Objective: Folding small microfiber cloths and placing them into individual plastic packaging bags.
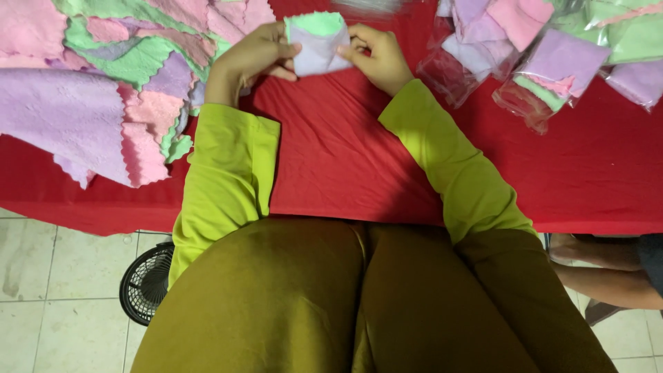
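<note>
Left hand (257,56): fingers pinching the folded cloths (316,43).
Right hand (376,56): fingers gripping the same bundle, far over the red table (345,152).

I see one folded bundle (318,43) in my two hands, one loose pile (117,76) of cloths, about five bagged packs (552,69), and one fan (146,282).

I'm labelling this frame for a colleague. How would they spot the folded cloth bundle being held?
On the red table, look top centre, between the loose cloth pile and the bagged cloths. The folded cloth bundle, lilac with green on top, is the only one held by both hands.
</note>
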